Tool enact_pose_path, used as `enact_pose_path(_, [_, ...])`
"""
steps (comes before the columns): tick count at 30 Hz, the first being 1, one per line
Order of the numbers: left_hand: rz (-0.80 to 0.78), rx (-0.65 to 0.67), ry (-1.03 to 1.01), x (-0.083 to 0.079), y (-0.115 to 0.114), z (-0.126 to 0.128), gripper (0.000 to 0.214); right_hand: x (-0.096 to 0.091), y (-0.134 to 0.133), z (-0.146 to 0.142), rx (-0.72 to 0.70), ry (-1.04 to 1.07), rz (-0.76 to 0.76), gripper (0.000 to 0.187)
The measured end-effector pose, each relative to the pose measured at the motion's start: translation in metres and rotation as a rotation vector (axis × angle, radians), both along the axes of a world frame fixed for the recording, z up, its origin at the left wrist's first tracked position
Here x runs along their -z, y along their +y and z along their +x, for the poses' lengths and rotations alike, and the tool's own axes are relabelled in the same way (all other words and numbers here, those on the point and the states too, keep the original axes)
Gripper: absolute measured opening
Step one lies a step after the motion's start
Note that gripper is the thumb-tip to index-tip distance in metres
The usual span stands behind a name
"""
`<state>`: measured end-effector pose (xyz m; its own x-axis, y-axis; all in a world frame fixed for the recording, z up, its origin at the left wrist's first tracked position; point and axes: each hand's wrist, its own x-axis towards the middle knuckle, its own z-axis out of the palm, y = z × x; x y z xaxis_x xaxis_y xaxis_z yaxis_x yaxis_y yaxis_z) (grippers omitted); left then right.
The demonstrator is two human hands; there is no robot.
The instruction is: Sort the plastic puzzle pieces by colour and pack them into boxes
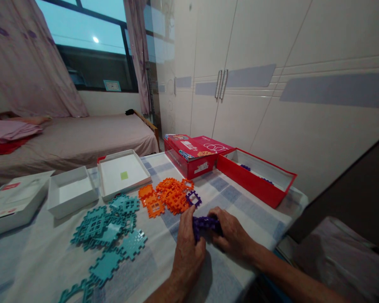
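Observation:
Both hands meet near the table's front edge around a cluster of purple interlocking tiles (205, 223). My left hand (188, 244) curls its fingers over the cluster's left side. My right hand (230, 237) grips its right side, fingers closed on it. A single purple tile (193, 198) lies just beyond the hands, beside a pile of orange tiles (167, 195). Several teal tiles (109, 229) are spread out to the left.
The table wears a blue-and-white checked cloth (227, 195). Two white box trays (71, 191) (124, 173) stand at the back left, a red box (194, 153) and its open red lid (255, 174) at the back right. A bed (66, 139) and wardrobe (240, 84) lie beyond.

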<state>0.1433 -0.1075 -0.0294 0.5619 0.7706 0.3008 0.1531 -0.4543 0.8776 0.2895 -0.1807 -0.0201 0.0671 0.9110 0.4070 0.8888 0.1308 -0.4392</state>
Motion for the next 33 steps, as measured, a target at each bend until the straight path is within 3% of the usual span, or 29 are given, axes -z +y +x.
enact_pose_path(3, [-0.03,-0.004,-0.007,-0.004,0.0,0.0,0.072,-0.004,0.003,0.007,0.098,0.159,0.008,0.023])
enact_pose_path(7, [-0.036,0.013,0.029,-0.005,0.0,0.0,0.073,-0.037,0.017,0.041,0.464,0.266,0.155,0.029])
enact_pose_path(10, [-0.036,0.007,0.031,-0.004,-0.001,0.0,0.073,-0.074,0.031,0.094,0.68,0.178,0.303,0.037])
enact_pose_path(12, [-0.04,0.006,0.028,-0.005,0.0,0.001,0.071,-0.093,0.039,0.135,0.828,0.13,0.322,0.038])
enact_pose_path(15, [-0.06,0.001,0.005,-0.007,0.0,0.0,0.067,-0.105,0.045,0.181,0.968,0.026,0.291,0.046])
enact_pose_path(17, [-0.091,-0.019,-0.017,-0.009,0.001,0.0,0.064,-0.101,0.047,0.189,1.008,-0.106,0.291,0.054])
enact_pose_path(19, [-0.13,-0.038,-0.039,-0.012,0.002,0.0,0.06,-0.09,0.049,0.174,0.918,-0.199,0.306,0.054])
enact_pose_path(21, [-0.168,-0.054,-0.056,-0.014,0.003,0.0,0.055,-0.076,0.051,0.142,0.66,-0.169,0.242,0.044])
enact_pose_path(23, [-0.203,-0.074,-0.068,-0.016,0.004,0.0,0.051,-0.059,0.056,0.101,0.356,-0.052,0.076,0.033])
enact_pose_path(24, [-0.218,-0.085,-0.075,-0.016,0.004,0.0,0.049,-0.051,0.059,0.081,0.273,-0.012,-0.001,0.029])
enact_pose_path(28, [-0.26,-0.107,-0.099,-0.016,0.007,0.0,0.045,-0.027,0.074,0.028,0.158,0.0,-0.114,0.031])
enact_pose_path(33, [-0.259,-0.089,-0.095,-0.018,0.008,0.001,0.049,-0.019,0.079,0.024,0.16,0.099,-0.161,0.01])
